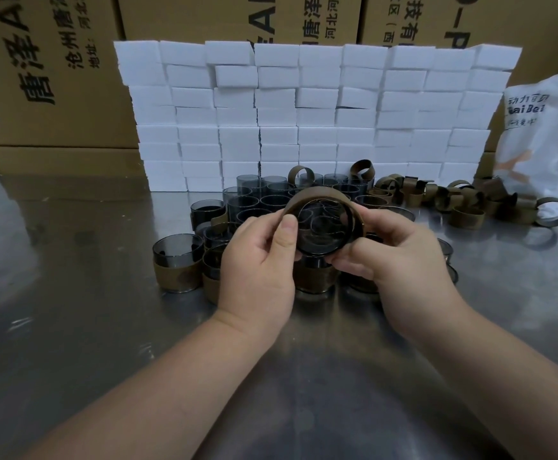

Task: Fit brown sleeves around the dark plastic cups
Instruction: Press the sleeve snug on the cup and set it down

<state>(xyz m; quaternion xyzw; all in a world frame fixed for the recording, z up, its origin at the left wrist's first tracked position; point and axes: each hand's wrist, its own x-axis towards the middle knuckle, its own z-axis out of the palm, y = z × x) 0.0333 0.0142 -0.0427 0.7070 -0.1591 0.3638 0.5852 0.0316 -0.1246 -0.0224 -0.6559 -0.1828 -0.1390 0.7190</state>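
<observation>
the left hand and right hand both pinch one dark cup with one brown sleeve round it, above many more cups.

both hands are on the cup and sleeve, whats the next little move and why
Probably slide the brown sleeve further down the dark cup until it sits snug all round. The left hand pinches the sleeve at the cup's rim, the right hand grips the cup, and the sleeve stands off the cup at the top, so it looks only partly on.
</observation>
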